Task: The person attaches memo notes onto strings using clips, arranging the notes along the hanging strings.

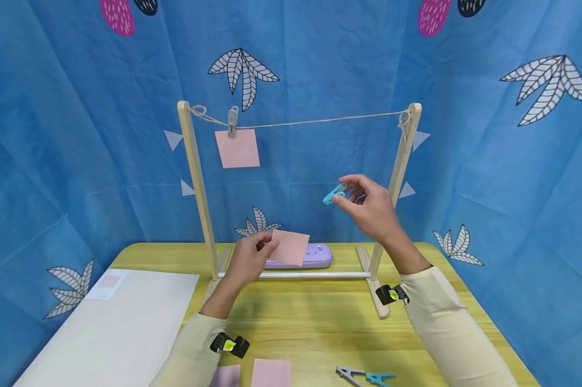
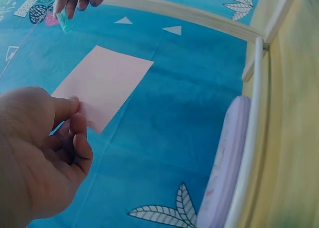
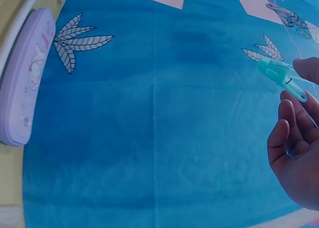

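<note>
In the head view, the left hand (image 1: 251, 259) pinches a paper (image 1: 292, 248) below centre; the right hand (image 1: 375, 212) pinches a teal clip (image 1: 334, 194) right of centre. Upper left, a grey clip (image 1: 232, 122) holds a second paper (image 1: 239, 151) on the string (image 1: 315, 121).

The string (image 1: 310, 122) runs clear between hanging paper (image 1: 238, 153) and right post (image 1: 402, 161).
</note>
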Motion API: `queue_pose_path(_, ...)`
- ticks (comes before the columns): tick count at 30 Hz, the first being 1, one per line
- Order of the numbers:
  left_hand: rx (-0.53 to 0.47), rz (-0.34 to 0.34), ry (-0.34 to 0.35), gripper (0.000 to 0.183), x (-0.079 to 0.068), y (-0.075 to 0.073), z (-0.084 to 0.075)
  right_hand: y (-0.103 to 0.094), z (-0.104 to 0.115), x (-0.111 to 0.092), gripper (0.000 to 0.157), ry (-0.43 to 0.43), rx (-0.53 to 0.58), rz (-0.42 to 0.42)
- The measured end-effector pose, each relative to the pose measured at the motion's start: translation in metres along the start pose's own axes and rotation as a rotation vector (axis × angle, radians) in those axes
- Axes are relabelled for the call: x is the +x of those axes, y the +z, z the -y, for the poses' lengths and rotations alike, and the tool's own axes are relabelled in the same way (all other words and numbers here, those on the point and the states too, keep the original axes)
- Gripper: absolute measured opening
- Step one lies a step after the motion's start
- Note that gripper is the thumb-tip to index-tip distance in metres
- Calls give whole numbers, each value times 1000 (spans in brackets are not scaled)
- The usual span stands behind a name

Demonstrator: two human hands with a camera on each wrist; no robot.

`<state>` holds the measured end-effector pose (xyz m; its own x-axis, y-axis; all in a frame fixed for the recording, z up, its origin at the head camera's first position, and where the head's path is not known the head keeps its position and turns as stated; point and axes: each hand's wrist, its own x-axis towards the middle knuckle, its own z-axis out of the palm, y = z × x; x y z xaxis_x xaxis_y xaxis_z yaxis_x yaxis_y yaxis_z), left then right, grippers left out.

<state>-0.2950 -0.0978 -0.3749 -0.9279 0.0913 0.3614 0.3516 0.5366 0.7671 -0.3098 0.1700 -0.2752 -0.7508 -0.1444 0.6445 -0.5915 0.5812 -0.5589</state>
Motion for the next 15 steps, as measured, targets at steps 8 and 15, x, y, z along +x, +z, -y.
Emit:
queue_pose_path(8, -79, -103, 0, 19, 12, -2, -11, 0, 13, 20, 39, -96, -58, -23)
queue_pose_path(15, -114, -155, -16, 21, 19, -5, -19, -4, 21, 40, 38, -125, -72, -46)
